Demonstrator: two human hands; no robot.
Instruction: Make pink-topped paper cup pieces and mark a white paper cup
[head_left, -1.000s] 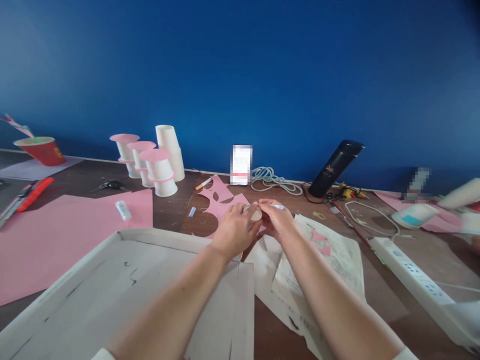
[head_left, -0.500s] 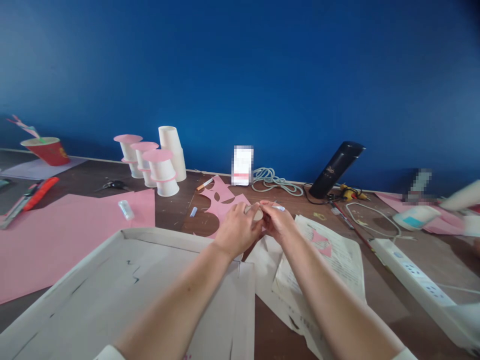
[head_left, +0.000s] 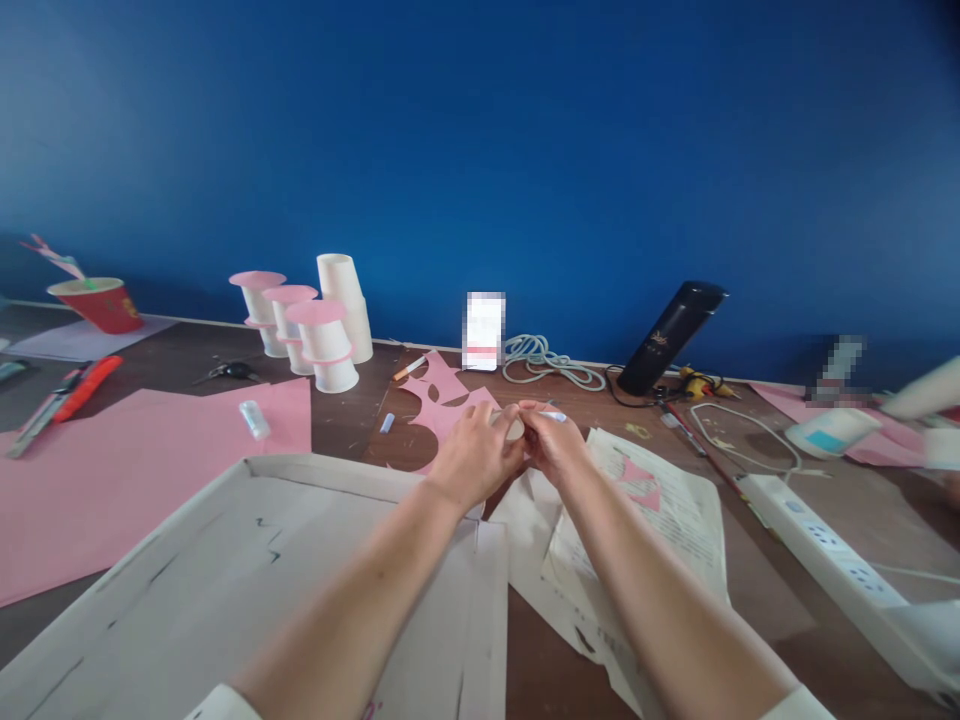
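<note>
My left hand (head_left: 474, 452) is closed around a small pale round object (head_left: 514, 429), whose flat face shows between the fingers. Pressed up against it, my right hand (head_left: 553, 440) has its fingers closed, with a short white stick-like item (head_left: 553, 416) poking out over them. What the fingertips pinch where the hands meet is hidden. Pink paper with round cut-outs (head_left: 442, 395) lies just behind my hands. Printed sheets (head_left: 675, 520) are under my right forearm, and a large white shallow box (head_left: 195, 560) is under my left.
Pink-topped paper cups (head_left: 322, 345) and a white cup stack (head_left: 346, 305) stand back left. Behind my hands are a phone (head_left: 484, 330) and coiled cable (head_left: 551, 365). A black bottle (head_left: 671, 340) and power strip (head_left: 825, 545) are right; a cutter (head_left: 49, 410) lies far left.
The view has shifted very slightly. My hands stay together in the same place, with the same closed grip.
</note>
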